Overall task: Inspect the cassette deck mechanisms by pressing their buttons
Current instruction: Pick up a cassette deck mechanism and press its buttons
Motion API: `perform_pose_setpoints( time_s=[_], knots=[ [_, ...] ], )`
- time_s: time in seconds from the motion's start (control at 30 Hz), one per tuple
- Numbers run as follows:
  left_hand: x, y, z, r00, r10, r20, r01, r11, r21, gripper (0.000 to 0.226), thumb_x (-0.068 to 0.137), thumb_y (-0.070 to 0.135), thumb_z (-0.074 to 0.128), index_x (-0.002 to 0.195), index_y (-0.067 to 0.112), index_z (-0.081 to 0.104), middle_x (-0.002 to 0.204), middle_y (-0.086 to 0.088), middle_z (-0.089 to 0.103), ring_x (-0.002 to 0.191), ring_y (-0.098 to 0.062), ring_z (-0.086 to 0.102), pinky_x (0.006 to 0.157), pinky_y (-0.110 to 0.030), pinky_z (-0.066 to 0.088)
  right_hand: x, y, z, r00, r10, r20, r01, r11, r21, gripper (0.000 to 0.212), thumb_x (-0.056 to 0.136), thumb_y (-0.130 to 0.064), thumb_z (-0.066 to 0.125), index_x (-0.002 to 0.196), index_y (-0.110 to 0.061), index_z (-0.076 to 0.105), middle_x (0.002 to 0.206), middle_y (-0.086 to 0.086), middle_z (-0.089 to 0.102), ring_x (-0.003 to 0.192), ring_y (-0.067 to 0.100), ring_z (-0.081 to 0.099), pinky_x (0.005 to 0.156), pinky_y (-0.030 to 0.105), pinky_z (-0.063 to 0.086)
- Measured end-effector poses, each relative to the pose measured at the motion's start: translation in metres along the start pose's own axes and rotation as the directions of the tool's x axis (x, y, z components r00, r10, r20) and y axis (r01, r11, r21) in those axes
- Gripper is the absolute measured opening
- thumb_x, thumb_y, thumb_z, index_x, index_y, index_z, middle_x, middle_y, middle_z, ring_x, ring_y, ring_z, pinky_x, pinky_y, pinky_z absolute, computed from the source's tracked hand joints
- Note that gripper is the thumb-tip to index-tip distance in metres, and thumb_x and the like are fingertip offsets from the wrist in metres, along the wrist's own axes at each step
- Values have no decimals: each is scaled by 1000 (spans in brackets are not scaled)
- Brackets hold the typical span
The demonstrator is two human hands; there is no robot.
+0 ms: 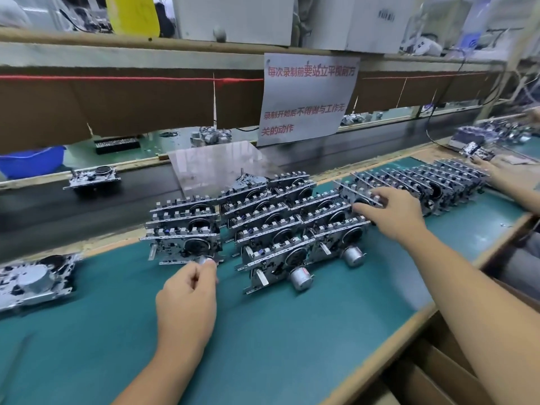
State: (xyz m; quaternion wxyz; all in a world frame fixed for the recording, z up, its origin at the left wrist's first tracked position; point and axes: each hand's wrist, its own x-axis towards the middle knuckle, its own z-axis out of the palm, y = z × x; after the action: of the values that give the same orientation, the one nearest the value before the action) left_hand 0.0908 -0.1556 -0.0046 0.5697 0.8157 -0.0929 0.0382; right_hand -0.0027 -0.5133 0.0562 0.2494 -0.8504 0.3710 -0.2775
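Several metal cassette deck mechanisms [271, 220] stand on edge in rows on the green mat [292, 331], button tabs up and silver motors facing me. My left hand [187, 302] pinches the silver motor [204, 261] at the bottom of the front-left mechanism [184, 244]. My right hand [391, 213] reaches over the middle rows, and its fingers curl around the top edge of one mechanism [355, 192] at the near end of the long right-hand row [423, 182].
One mechanism [32, 282] lies flat at the mat's left edge. Another [95, 177] rides the dark conveyor belt behind. A paper sign [306, 97] hangs above. Another person's hand [485, 168] works at the far right. Cardboard boxes [438, 375] sit below the bench edge.
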Motion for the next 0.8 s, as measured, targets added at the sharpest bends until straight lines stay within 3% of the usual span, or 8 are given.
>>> perform_pose_setpoints(
  time_s=[0.13, 0.3, 0.43, 0.53, 0.63, 0.7, 0.73, 0.8],
  knots=[
    [1, -3, 1, 1000, 11, -7, -11, 1000, -20, 44, 100, 35, 60, 66, 8, 56, 44, 10, 44, 46, -10, 38, 53, -36, 31, -31, 37, -39, 998, -51, -34, 49, 997, -59, 38, 71, -55, 83, 101, -35, 70, 74, -15, 61, 71, 3, 55, 66, 28, 38],
    [3, -4, 4, 1000, 19, -23, -19, 1000, -1, 44, 101, 36, 58, 66, 8, 60, 53, 17, 57, 51, -10, 46, 56, -34, 36, -40, 77, -66, 991, 14, -132, -35, 987, -157, 43, 76, -51, 80, 109, -24, 73, 78, -5, 62, 76, 21, 56, 71, 30, 36],
    [3, -4, 5, 999, 17, -29, -17, 1000, 4, 44, 100, 36, 58, 67, 8, 61, 57, 21, 61, 56, -17, 48, 56, -32, 36, -36, 81, -60, 982, 82, -170, -101, 989, -109, 51, 81, -53, 76, 120, -20, 70, 78, -4, 66, 71, 18, 57, 71, 30, 36],
    [3, -6, 4, 1000, 3, -24, -4, 1000, -19, 43, 100, 36, 59, 67, 9, 60, 50, 16, 56, 51, -16, 43, 55, -33, 34, -31, 73, -55, 987, 112, -113, -126, 984, -127, 54, 85, -52, 74, 127, -19, 66, 115, 11, 71, 98, 29, 60, 81, 34, 40],
    [4, -8, 3, 1000, -10, -10, 9, 998, -67, 38, 99, 35, 60, 67, 15, 60, 46, 11, 49, 48, -15, 38, 55, -34, 33, -34, 51, -60, 988, 92, -121, -130, 927, -352, 60, 90, -54, 65, 134, -15, 57, 127, 19, 61, 111, 36, 52, 92, 42, 45],
    [4, -7, 2, 1000, -23, 15, 24, 994, -103, 34, 97, 36, 61, 67, 19, 59, 46, 9, 44, 48, -15, 35, 55, -34, 32, -49, 30, -62, 963, -136, -233, 23, 902, -431, 60, 90, -50, 65, 136, -15, 54, 128, 18, 56, 117, 38, 46, 96, 47, 43],
    [4, -7, 1, 998, -38, 40, 43, 990, -133, 34, 96, 37, 62, 67, 20, 59, 47, 8, 42, 49, -17, 35, 55, -33, 31, -59, 17, -60, 935, -293, -201, 192, 892, -409, 55, 89, -43, 68, 135, -16, 56, 127, 14, 57, 119, 35, 46, 98, 45, 42],
    [3, -4, -4, 988, -97, 117, 127, 950, -285, 37, 97, 35, 63, 64, 18, 58, 48, 3, 37, 48, -19, 30, 50, -26, 26, -77, -8, -53, 850, -521, 74, 518, 802, -297, 47, 88, -29, 72, 132, -19, 61, 131, 3, 58, 125, 26, 46, 105, 35, 35]
  ],
)
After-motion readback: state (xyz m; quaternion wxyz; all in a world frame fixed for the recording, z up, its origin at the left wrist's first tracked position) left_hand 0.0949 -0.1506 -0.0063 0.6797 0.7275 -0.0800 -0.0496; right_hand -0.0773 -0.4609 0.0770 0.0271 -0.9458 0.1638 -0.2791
